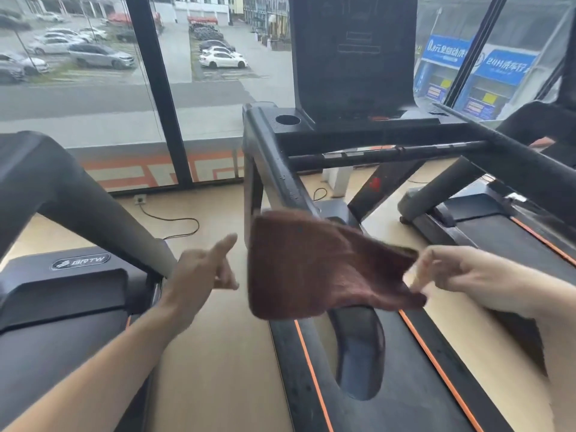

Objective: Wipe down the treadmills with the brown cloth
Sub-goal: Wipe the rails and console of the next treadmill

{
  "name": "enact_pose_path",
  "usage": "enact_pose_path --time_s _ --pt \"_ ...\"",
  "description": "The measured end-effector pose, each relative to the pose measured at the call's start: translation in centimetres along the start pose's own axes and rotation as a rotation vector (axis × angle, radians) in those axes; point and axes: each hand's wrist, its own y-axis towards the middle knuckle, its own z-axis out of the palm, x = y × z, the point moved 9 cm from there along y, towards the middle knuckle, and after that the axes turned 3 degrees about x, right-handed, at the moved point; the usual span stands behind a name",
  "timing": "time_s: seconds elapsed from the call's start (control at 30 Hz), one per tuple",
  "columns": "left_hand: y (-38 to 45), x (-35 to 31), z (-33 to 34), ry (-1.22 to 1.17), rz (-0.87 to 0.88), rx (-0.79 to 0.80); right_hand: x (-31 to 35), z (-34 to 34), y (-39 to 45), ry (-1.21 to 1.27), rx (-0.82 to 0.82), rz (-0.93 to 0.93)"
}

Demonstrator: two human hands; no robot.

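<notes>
The brown cloth (pixel 314 269) hangs spread in the air over the left side rail of the middle treadmill (pixel 352 135). My right hand (pixel 458 272) pinches its right edge between thumb and fingers. My left hand (pixel 202 269) is just left of the cloth, a small gap away, fingers loosely apart and one finger pointing up toward it, holding nothing. The treadmill's dark left handrail (pixel 280 176) runs down behind the cloth and shows water drops. Its black console screen (pixel 352 57) stands upright ahead.
Another treadmill (pixel 62 275) stands to the left, and a third one (pixel 505 219) to the right. A power cable (pixel 174 226) lies on the wooden floor near a wall socket. Large windows with dark frames close off the front.
</notes>
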Motion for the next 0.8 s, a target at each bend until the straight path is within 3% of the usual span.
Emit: enact_pose_path --time_s 0.13,0.27,0.37,0.57,0.67,0.8 --pt "-3.0 1.6 0.4 0.140 0.158 -0.256 0.5 3.3 -0.6 0.053 -0.268 0.124" --pt "-5.7 -0.7 7.8 0.157 0.435 -0.073 4.3 9.8 0.6 -0.037 -0.159 0.130" --pt "-6.0 -0.6 10.8 0.292 0.557 0.017 5.1 9.3 2.4 -0.112 -0.249 0.168" --pt "-0.4 -0.8 9.7 0.393 0.398 -0.102 7.1 8.6 7.9 -0.195 -0.166 0.153" --pt "2.9 0.5 9.6 0.482 0.248 -0.060 8.5 7.9 11.3 -0.211 -0.136 0.178" --pt "6.1 1.3 10.1 0.398 0.221 -0.046 10.4 7.6 15.6 -0.331 -0.227 0.219"
